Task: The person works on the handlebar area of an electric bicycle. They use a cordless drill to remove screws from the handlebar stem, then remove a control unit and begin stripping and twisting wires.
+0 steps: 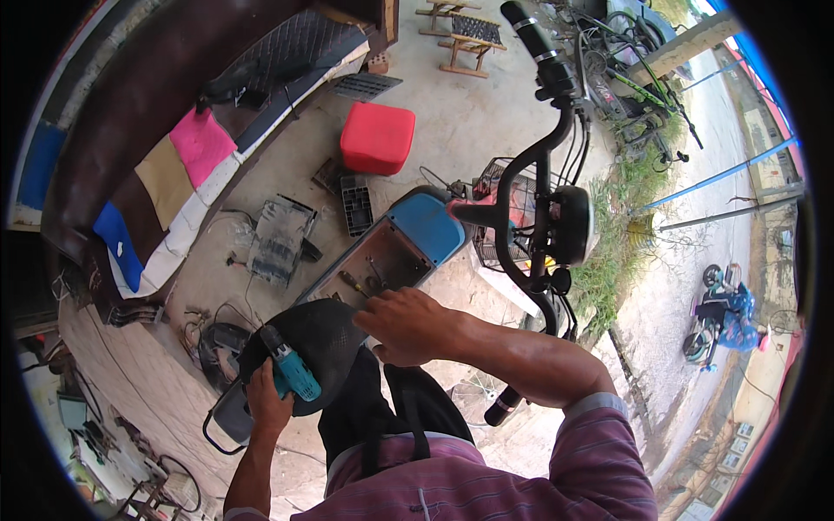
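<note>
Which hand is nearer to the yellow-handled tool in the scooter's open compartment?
Right. The right hand is close to the yellow-handled tool, at its lower right in the picture; the left hand is farther away, at the teal drill over the black seat.

It looks like a roadside repair workshop: left of the frame's centre, a cordless drill (297,375) and a screwdriver (351,280) accompany a scooter (426,224) whose storage compartment (398,251) lies open. Bicycles (641,90) crowd the upper right beside a road (673,269), while a sofa (104,148) at upper left lends a homelike touch.

Red stool (377,137) and wooden stool (476,32), apart, on concrete floor (439,100).
</note>
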Action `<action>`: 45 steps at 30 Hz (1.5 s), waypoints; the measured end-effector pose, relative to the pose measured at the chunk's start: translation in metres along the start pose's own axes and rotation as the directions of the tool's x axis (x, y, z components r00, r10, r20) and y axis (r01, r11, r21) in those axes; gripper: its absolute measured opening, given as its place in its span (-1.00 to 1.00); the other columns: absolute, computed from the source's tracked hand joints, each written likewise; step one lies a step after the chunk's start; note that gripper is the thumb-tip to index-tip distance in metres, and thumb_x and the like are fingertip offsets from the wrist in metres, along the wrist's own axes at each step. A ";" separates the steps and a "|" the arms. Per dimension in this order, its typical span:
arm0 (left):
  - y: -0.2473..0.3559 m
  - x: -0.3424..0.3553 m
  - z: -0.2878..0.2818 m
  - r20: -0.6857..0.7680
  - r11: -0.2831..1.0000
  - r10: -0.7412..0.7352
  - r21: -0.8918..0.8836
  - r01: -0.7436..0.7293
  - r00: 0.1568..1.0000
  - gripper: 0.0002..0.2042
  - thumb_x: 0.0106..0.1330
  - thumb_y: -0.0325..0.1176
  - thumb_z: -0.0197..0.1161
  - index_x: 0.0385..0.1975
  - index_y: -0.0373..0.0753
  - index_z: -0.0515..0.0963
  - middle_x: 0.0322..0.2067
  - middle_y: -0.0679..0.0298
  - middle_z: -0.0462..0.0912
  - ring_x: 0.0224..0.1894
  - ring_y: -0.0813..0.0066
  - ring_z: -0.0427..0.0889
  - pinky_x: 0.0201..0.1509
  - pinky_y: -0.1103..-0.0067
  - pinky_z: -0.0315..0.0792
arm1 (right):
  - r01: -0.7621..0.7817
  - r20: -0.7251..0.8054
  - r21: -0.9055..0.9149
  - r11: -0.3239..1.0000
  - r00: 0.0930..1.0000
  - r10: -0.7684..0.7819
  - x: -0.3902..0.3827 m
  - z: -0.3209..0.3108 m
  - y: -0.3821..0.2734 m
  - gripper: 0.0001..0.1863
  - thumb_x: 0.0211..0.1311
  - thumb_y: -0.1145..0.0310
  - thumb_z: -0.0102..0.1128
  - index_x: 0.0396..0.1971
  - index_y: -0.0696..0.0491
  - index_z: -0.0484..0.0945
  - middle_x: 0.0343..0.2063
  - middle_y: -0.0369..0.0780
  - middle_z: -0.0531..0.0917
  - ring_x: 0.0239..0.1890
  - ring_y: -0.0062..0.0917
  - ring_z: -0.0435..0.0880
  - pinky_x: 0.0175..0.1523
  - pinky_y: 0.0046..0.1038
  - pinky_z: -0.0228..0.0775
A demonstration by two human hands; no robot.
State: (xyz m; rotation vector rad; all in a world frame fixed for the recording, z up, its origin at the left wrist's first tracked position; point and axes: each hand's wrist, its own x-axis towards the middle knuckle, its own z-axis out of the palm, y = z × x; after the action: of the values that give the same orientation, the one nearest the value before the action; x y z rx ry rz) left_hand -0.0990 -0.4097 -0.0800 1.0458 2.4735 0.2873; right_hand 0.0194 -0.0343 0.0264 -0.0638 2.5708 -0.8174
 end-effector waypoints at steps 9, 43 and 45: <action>0.024 0.007 -0.037 -0.177 0.983 0.070 -0.155 -0.098 0.982 -0.52 0.12 -0.48 0.42 0.08 -0.35 0.50 0.01 -0.01 0.56 0.08 0.03 0.55 0.18 0.26 0.43 | 0.066 -0.296 0.040 0.997 0.954 -0.051 -0.025 0.001 -0.017 -0.49 0.07 0.24 0.34 0.04 0.10 0.51 -0.17 -0.05 0.61 -0.03 -0.13 0.63 0.07 -0.14 0.47; 0.409 0.225 -0.014 -0.547 0.516 0.519 -0.413 -0.751 0.657 -0.86 0.15 -0.53 0.26 -0.28 -0.29 0.57 -0.39 0.07 0.62 -0.33 0.07 0.66 -0.28 0.34 0.53 | -0.403 -0.763 0.399 0.824 0.352 0.542 -0.179 -0.047 0.081 -0.15 -0.03 0.06 0.37 0.24 0.21 0.32 0.20 0.11 0.38 0.27 0.03 0.35 0.37 -0.09 0.20; 0.405 0.223 -0.012 -0.549 0.518 0.530 -0.393 -0.760 0.646 -0.85 0.14 -0.52 0.26 -0.28 -0.27 0.56 -0.39 0.07 0.60 -0.31 0.01 0.64 -0.28 0.30 0.53 | -0.433 -0.766 0.367 0.823 0.362 0.532 -0.178 -0.048 0.080 -0.16 -0.02 0.10 0.34 0.25 0.23 0.31 0.18 0.10 0.40 0.26 -0.01 0.37 0.37 -0.13 0.21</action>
State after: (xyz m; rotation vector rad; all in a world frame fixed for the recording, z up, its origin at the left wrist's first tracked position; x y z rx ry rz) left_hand 0.0121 0.0316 0.0033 1.6923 1.8489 1.5357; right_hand 0.1670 0.0881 0.0867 1.4501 3.0751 -0.8460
